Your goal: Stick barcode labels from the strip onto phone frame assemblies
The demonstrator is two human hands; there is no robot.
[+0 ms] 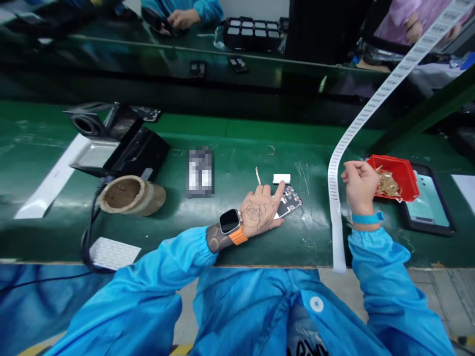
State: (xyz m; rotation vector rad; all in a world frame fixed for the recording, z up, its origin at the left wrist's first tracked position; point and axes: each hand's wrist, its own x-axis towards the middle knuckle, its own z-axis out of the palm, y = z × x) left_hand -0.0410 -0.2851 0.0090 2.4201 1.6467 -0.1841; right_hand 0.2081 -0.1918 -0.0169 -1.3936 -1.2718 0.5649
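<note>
My left hand [260, 210], with a watch on the wrist, lies over an opened phone [290, 202] on the green bench. Thumb and index finger straddle the phone's near and far edges, and the palm hides its left part. Just beyond the index finger sits a small white roll [281, 178]. My right hand [359, 183] is closed, its fingers curled together beside a red bin [410, 180] of thin tan strips [388, 184]. Whatever those fingers hold, if anything, is hidden. A long barcode label strip [336, 183] runs just left of this hand.
A tan tape roll [154, 198] and a black device [137, 148] stand at left. A dark blurred-out item [200, 173] lies mid-bench. Right of the bin, a pale green panel [426, 198] rests in a black tray [447, 225]. Co-workers' hands [183, 19] show across the raised ledge.
</note>
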